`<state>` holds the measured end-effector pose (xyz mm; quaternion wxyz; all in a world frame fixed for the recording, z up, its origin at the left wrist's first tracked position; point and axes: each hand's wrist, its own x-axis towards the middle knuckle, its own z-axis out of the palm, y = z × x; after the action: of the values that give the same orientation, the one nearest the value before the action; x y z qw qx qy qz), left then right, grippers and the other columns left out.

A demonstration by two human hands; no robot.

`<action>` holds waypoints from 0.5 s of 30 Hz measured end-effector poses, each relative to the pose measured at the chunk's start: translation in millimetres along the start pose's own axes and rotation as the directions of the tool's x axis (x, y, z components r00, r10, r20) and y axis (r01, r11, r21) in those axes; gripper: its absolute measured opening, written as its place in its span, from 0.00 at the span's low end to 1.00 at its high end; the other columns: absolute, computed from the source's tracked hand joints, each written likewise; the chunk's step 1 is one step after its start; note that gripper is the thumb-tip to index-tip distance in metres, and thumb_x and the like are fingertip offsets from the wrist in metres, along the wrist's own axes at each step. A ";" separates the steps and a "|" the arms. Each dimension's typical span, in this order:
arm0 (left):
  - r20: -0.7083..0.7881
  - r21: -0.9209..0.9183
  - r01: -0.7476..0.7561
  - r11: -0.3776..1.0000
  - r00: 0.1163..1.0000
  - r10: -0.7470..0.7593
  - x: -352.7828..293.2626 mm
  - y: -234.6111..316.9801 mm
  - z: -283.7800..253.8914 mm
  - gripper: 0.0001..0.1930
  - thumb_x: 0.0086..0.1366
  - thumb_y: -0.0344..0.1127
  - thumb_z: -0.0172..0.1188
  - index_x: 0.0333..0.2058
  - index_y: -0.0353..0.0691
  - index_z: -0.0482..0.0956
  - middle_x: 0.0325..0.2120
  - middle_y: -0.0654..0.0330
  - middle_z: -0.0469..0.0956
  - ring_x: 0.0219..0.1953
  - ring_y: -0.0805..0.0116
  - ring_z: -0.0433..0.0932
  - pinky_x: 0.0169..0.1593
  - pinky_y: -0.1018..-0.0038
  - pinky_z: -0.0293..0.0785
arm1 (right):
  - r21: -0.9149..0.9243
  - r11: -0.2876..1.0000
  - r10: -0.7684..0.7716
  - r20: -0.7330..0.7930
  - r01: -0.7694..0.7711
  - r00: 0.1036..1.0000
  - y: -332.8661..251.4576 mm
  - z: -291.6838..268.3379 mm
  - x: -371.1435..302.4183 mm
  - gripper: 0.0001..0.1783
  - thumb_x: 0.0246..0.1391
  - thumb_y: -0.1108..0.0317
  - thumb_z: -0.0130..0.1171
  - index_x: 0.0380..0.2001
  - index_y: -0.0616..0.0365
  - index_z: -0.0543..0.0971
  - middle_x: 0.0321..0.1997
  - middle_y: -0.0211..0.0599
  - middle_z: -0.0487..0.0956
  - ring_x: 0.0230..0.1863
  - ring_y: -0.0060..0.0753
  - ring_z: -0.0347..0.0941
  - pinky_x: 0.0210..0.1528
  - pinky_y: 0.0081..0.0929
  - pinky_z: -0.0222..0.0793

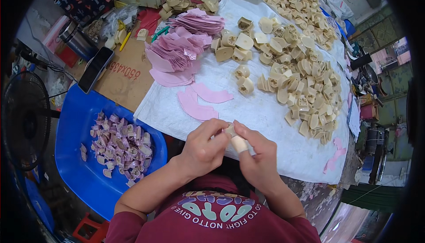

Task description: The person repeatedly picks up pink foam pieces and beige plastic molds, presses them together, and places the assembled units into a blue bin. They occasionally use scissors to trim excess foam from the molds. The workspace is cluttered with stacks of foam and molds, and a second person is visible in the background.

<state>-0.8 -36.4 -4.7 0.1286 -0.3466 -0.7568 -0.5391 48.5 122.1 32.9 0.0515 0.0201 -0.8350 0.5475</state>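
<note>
Over the front edge of the white sheet (pixel 161 108), the right hand (pixel 260 151) grips a small cream block (pixel 239 144). The left hand (pixel 206 147) curls at its far end, but I can't tell if it pinches or just touches. The block looks light, hard and smooth, maybe a bit slippery. Its sides seem best to hold. Thin pink strips (pixel 190 105) lie near.

Head-worn fisheye — looking down at the hands (pixel 261 152) from close above.
</note>
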 end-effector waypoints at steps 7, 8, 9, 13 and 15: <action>-0.120 -0.190 0.123 0.974 0.982 -0.147 -5.8 -7.9 8.8 0.11 0.52 0.15 0.58 0.34 0.36 0.76 0.41 0.50 0.75 0.38 0.64 0.78 0.40 0.75 0.74 | 0.275 0.961 0.053 -0.078 -0.030 0.996 26.4 11.9 -2.3 0.13 0.51 0.79 0.58 0.43 0.66 0.77 0.49 0.45 0.79 0.46 0.37 0.78 0.48 0.30 0.73; -0.107 -0.214 0.149 0.965 0.979 -0.175 -7.8 -8.9 8.3 0.11 0.53 0.16 0.58 0.34 0.36 0.76 0.41 0.51 0.74 0.39 0.65 0.77 0.40 0.75 0.74 | 0.195 0.980 -0.025 -0.053 0.035 0.998 29.8 11.3 -0.7 0.13 0.51 0.79 0.59 0.42 0.66 0.77 0.50 0.45 0.78 0.48 0.36 0.77 0.50 0.30 0.72; -0.089 -0.237 0.170 0.956 0.977 -0.196 -9.6 -10.4 8.0 0.11 0.53 0.16 0.59 0.35 0.36 0.76 0.42 0.51 0.74 0.39 0.66 0.77 0.41 0.75 0.74 | 0.116 0.988 -0.102 -0.028 0.104 0.994 33.3 8.4 2.4 0.13 0.51 0.79 0.59 0.42 0.66 0.77 0.51 0.45 0.77 0.51 0.36 0.75 0.52 0.31 0.71; -0.061 -0.226 0.196 0.954 0.975 -0.215 -9.3 -10.0 13.3 0.08 0.56 0.19 0.60 0.35 0.35 0.75 0.40 0.51 0.75 0.38 0.62 0.79 0.39 0.73 0.76 | 0.122 0.972 -0.204 0.011 0.201 0.979 50.3 8.7 11.9 0.13 0.50 0.78 0.60 0.41 0.64 0.77 0.52 0.43 0.76 0.58 0.35 0.69 0.59 0.34 0.65; 0.006 -0.596 0.399 0.697 0.870 -0.493 -8.0 -7.4 17.6 0.07 0.59 0.21 0.61 0.35 0.36 0.74 0.38 0.54 0.76 0.37 0.65 0.80 0.40 0.74 0.78 | 0.522 0.850 0.011 0.117 -0.070 0.993 47.4 3.4 14.6 0.11 0.50 0.78 0.60 0.39 0.62 0.77 0.50 0.43 0.77 0.57 0.38 0.69 0.59 0.36 0.63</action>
<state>3.3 -24.9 -21.4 -0.0598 -0.1317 -0.6051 -0.7829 29.5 138.3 -10.0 -0.0134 0.0458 -0.6555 0.7537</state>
